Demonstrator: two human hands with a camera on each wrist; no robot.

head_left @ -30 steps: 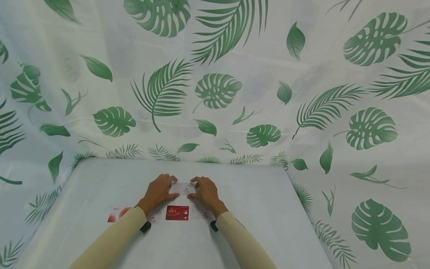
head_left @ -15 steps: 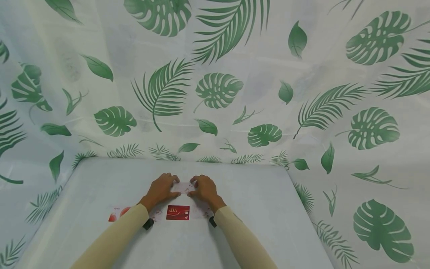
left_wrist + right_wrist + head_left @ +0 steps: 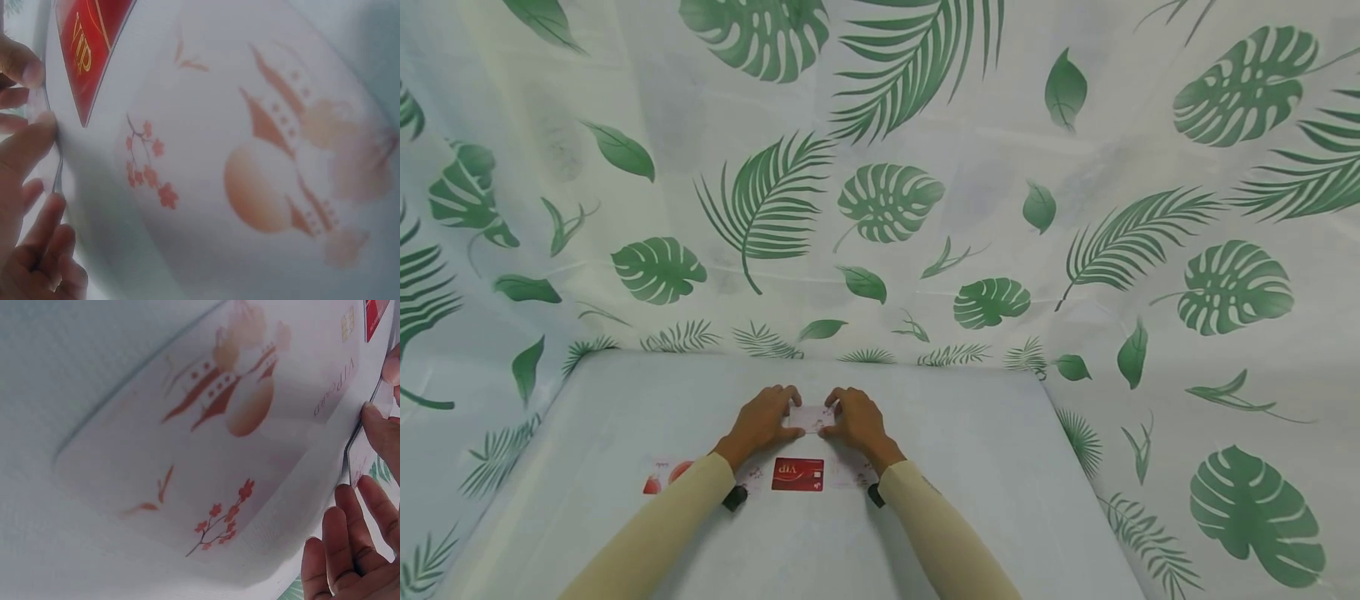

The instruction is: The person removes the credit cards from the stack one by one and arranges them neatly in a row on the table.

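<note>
1. Over the last second little had changed: the left hand (image 3: 765,419) and the right hand (image 3: 858,421) had edged very slightly closer together, while the pale card (image 3: 811,418) between them had stayed at nearly the same spot.
2. That suggested a fine adjustment of the card's place rather than a carry across the counter (image 3: 1000,467).
3. The grip was narrow on both sides: each hand pinched one short end of the pale card, thumb at the near edge and fingers at the far edge.
4. The pale card was just beyond the red card (image 3: 797,474); whether it lay flat or slightly raised, the views did not settle.
5. It looked thin, whitish and rectangular, with faint pinkish marks; the fingers hid its ends, and any print was too small to read.
6. The red card carried "VIP" lettering, upside down in the head view. A left flowered card (image 3: 206,112) and a right flowered card (image 3: 144,481) flanked it, both partly blocked from the head view.
</note>
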